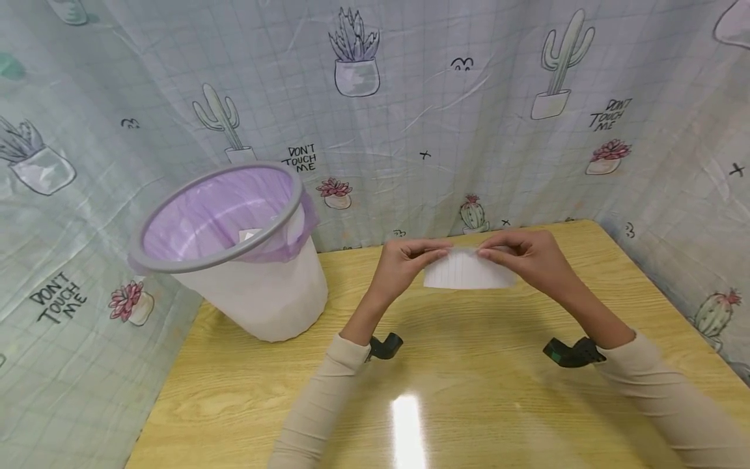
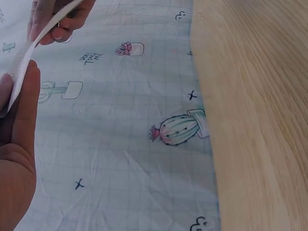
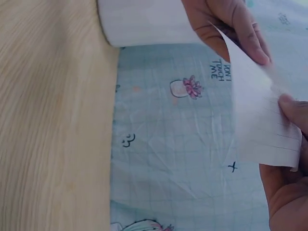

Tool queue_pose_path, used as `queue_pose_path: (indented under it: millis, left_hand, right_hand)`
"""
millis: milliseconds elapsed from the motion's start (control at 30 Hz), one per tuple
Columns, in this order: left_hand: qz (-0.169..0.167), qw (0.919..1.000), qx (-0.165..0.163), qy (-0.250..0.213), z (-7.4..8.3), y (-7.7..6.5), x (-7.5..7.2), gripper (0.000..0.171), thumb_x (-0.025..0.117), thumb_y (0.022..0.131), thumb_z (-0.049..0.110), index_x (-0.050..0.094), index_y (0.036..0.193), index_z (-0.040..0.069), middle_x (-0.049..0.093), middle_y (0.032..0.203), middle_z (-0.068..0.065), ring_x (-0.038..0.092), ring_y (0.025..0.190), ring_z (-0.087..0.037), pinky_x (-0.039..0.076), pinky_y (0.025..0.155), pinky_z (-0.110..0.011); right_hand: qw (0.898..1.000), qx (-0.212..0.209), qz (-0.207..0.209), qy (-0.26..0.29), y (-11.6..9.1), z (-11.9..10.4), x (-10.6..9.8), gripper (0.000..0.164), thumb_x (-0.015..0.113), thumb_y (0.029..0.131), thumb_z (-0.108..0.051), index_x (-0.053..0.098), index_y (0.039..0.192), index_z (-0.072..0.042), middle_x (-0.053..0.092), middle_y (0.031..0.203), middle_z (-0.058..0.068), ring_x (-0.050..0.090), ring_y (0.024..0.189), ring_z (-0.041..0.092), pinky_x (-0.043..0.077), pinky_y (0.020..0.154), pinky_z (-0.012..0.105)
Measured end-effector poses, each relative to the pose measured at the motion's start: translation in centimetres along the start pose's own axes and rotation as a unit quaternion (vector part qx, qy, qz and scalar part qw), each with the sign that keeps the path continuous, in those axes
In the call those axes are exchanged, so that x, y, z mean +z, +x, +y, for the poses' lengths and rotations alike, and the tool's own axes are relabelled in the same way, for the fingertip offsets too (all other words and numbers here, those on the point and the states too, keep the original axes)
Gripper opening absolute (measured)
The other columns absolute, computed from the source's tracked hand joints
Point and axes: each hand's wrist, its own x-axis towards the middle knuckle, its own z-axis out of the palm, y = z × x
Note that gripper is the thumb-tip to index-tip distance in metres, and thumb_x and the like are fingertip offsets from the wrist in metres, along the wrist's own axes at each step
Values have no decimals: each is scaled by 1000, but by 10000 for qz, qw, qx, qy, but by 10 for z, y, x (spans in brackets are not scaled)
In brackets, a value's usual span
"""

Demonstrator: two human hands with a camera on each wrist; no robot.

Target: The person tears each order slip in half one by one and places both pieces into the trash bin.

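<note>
A small sheet of white lined paper [image 1: 467,272] hangs between both hands above the table, its top edge bent and its lower edge free. My left hand [image 1: 404,264] pinches one upper end between thumb and fingers. At the opposite end, my right hand [image 1: 524,257] pinches it the same way. In the right wrist view the paper [image 3: 257,113] shows faint ruled lines and bows between the two hands. The left wrist view catches the paper [image 2: 24,67] nearly edge-on, with the left hand [image 2: 19,144] low at the frame's side.
A white bin [image 1: 263,296] with a grey rim and purple liner [image 1: 222,202] stands at the table's back left; a white scrap [image 1: 249,234] lies inside. The wooden table [image 1: 469,391] meets a cactus-print curtain [image 1: 410,117] behind. Black wrist devices [image 1: 571,353] sit under both wrists.
</note>
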Motion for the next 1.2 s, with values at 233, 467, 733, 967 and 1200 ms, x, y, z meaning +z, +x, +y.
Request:
queue_pose_path:
  millis: [233,467,733,967,1200]
  left_hand:
    - [-199,9997,112,48,2,-3,-5,18,69,96,6,78,111,1,76,113,-12,73,98,-15,59,80,-29]
    - [-86,9999,101,46,6,-5,-10,18,69,96,6,79,110,2,76,112,-12,73,99,-17,58,79,-28]
    - [-45,9999,127,-36,10,-8,-17,17,70,94,3,79,108,0,76,111,-14,73,101,-18,59,82,-34]
    - [-35,9995,175,-278,10,-12,-22,17,67,95,-1,77,109,-4,74,112,-19,73,102,-21,60,82,-36]
    - [44,9995,145,-292,10,-14,-29,17,67,96,0,78,109,-3,75,110,-16,73,99,-20,60,80,-35]
  right_hand:
    - [9953,-714,-3,-649,-1,1,-7,22,79,86,-1,81,103,-15,77,94,0,64,69,1,42,55,18]
    - [9865,-1266,214,-1020,2,-6,-9,27,82,81,3,81,99,-16,78,89,-4,63,70,-2,42,55,15]
    - [9824,-1537,247,-1030,6,-15,-7,30,83,78,6,82,98,-16,78,88,-5,67,74,-4,50,61,12]
    - [9779,-1782,349,-1034,9,-22,-2,31,83,76,8,83,98,-13,79,89,-3,67,71,-3,46,58,13]
    - [9806,-1783,383,-715,13,-22,5,31,82,78,9,83,99,-12,78,88,-1,65,62,0,44,53,14]
